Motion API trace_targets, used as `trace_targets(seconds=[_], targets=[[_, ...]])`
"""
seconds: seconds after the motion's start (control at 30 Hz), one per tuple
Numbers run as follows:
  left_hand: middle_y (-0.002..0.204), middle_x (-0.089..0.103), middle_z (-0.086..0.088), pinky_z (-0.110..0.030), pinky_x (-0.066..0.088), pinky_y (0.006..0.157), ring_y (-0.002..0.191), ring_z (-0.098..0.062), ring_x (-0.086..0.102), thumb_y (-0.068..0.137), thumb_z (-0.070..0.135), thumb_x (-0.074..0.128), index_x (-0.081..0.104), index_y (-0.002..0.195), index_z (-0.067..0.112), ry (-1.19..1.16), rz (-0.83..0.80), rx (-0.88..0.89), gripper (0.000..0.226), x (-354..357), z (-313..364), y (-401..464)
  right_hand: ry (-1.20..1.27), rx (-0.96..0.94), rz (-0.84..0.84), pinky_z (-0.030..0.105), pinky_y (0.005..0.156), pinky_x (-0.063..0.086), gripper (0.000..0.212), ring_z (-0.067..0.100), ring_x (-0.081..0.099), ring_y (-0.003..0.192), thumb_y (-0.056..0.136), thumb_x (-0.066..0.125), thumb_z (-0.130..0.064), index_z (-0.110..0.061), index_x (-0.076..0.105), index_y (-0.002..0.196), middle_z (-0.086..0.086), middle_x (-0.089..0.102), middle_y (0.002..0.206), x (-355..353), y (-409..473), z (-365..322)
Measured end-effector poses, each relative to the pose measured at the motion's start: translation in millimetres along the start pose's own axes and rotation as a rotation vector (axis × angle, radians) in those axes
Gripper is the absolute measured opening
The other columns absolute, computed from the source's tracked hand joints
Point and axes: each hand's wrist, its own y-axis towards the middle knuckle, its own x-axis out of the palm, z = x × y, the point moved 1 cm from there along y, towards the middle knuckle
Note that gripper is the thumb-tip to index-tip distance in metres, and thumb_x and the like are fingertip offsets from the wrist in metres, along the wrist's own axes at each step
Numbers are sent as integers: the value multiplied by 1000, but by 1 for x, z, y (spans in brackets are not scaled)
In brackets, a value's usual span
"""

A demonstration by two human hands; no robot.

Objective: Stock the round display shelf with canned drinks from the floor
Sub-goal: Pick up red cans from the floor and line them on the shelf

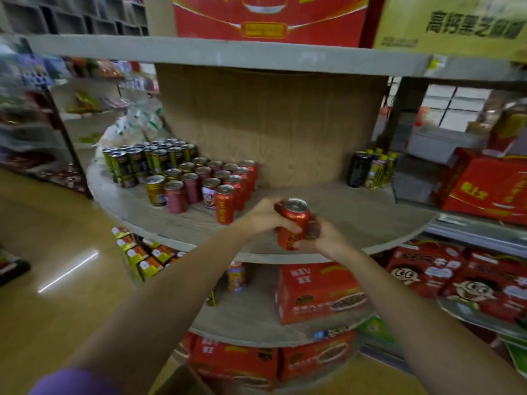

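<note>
Both hands hold one red drink can [295, 220] just above the front of the round wooden shelf [356, 212]. My left hand [263, 216] grips the can's left side; my right hand [322, 236] wraps round its lower right side. The can stands upright, silver top up. To the left on the same shelf stands a block of red cans [228, 183], the nearest one [224, 204] a short way from my left hand. Behind them are dark green-and-gold cans [148, 161].
A few black and yellow drinks [370, 169] stand at the shelf's far right. The wooden core [271, 121] rises behind. Red cartons [316, 292] fill the lower tiers. A red box [484, 183] sits on a rack to the right. Snack shelves [42, 115] line the left aisle.
</note>
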Motion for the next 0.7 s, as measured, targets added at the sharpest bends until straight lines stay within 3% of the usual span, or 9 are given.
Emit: trace_targets(seconds=[0.07, 0.13, 0.2, 0.3, 0.43, 0.53, 0.63, 0.7], targets=[[112, 72, 1, -41, 57, 90, 106, -15, 66, 58, 15, 93, 60, 127, 17, -54, 22, -9, 77, -22, -11, -8, 10, 6, -39, 17, 78, 46, 63, 10, 60, 102, 72, 82, -1, -20, 47, 120, -3, 62, 112, 23, 4, -10], [111, 72, 1, -39, 59, 85, 105, -16, 68, 60, 19, 92, 61, 124, 17, -87, 30, -2, 71, -42, -21, -16, 19, 7, -48, 17, 75, 48, 65, 13, 60, 105, 72, 80, 4, -15, 47, 125, -1, 60, 113, 46, 11, -19], [110, 72, 0, -40, 59, 81, 103, -17, 68, 61, 20, 92, 61, 122, 15, -125, 54, -11, 68, -63, -29, -22, 69, 36, -49, 26, 83, 53, 72, 17, 58, 109, 70, 80, 8, -12, 46, 130, 2, 59, 116, 67, 16, -24], [111, 72, -1, -47, 57, 86, 105, -19, 68, 52, 25, 95, 59, 119, 13, -173, 61, -19, 77, -92, -41, -30, 47, 48, -48, 39, 98, 50, 76, 18, 59, 111, 66, 86, -1, -20, 46, 128, -2, 61, 116, 96, 21, -34], [116, 70, -3, -47, 54, 94, 110, -19, 65, 60, 15, 91, 60, 120, 14, -182, 3, -19, 67, -119, -57, -36, 51, 32, 11, 33, 95, 49, 76, 19, 60, 112, 66, 86, -3, -16, 47, 131, 1, 62, 119, 135, 31, -50], [116, 70, 0, -46, 53, 96, 112, -18, 65, 44, 32, 98, 62, 120, 25, -138, 3, 22, 84, -134, -73, -33, 88, 33, 97, 31, 96, 48, 78, 19, 58, 117, 66, 87, -6, -11, 48, 134, 2, 62, 124, 163, 38, -57], [113, 70, 2, -39, 52, 97, 109, -13, 65, 48, 25, 97, 62, 121, 23, -136, 12, 34, 81, -147, -88, -34, 41, 37, 147, 37, 102, 44, 82, 22, 55, 123, 67, 87, -10, -13, 45, 138, 5, 59, 132, 188, 46, -62], [103, 68, 5, -23, 53, 84, 98, -6, 63, 61, 8, 90, 60, 118, 18, -137, 39, 34, 65, -156, -96, -36, 2, 48, 157, 35, 101, 41, 79, 21, 52, 125, 70, 85, -10, -15, 43, 138, 4, 56, 135, 201, 52, -66]])
